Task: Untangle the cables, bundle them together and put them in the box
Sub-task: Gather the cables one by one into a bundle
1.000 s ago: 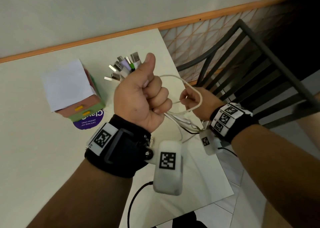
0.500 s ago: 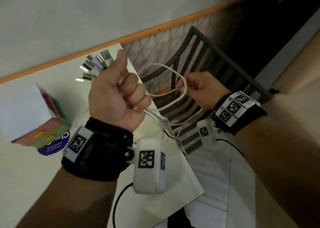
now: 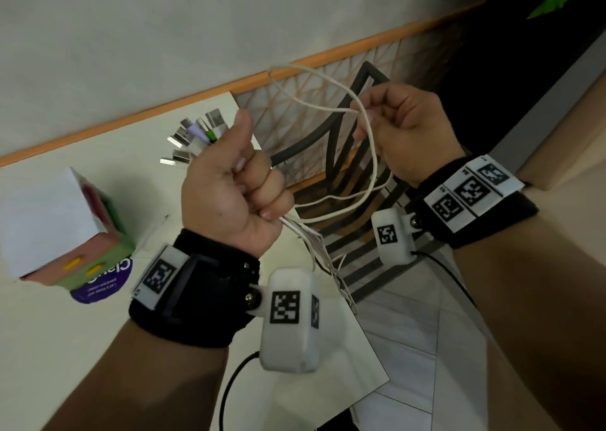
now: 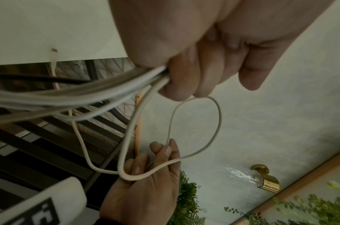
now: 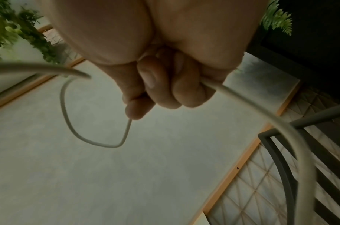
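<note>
My left hand [image 3: 239, 197] is a fist around a bundle of white cables [image 4: 99, 89]; their USB plugs [image 3: 196, 135] fan out above the thumb, and the loose ends hang below the fist over the table's edge. One white cable [image 3: 370, 155] loops out of the bundle to my right hand [image 3: 393, 125], which pinches it between thumb and fingers, held up beside the left. A wide loop [image 3: 308, 86] of it arches above both hands. The box [image 3: 62, 230], pink and green with a raised white flap, stands on the table at the left.
The cream table [image 3: 65, 348] ends just right of my left wrist. A dark metal chair [image 3: 357, 168] stands beyond that edge, over a tiled floor. A purple round sticker [image 3: 105, 286] lies by the box. A wall with an orange rail is behind.
My right hand has risen and moved right, drawing the white cable out into a larger loop. The left fist keeps its grip on the bundle. The head view has swung right.
</note>
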